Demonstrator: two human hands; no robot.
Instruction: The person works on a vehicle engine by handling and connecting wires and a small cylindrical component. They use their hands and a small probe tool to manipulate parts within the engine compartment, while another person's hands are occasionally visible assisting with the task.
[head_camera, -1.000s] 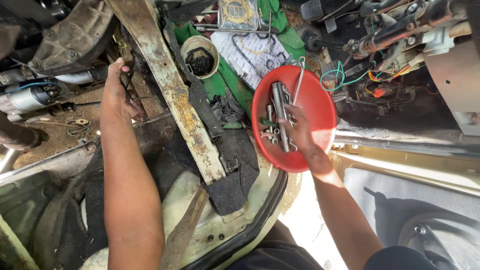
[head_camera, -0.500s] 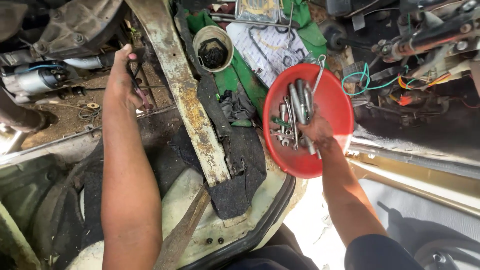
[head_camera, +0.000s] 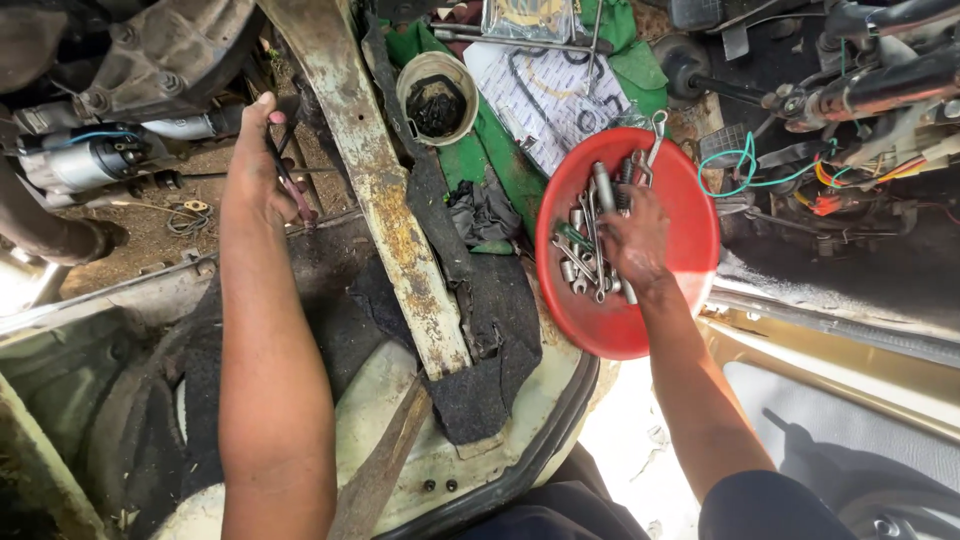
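A red plastic bowl lies right of centre, filled with several metal sockets, bolts and wrenches. My right hand reaches into it, fingers spread over the metal parts; whether they grip one is hidden. My left hand is at the upper left, closed on pliers with dark red handles, close to the vehicle's engine parts.
A rusty cream metal beam runs diagonally between my arms. A dirty round tub sits on green cloth beside a white patterned sheet. A starter motor lies far left. Coloured wires hang at right.
My right hand has slid from the bowl's right rim to its middle, over the metal parts. The view has shifted, so bowl and left hand sit slightly differently in frame.
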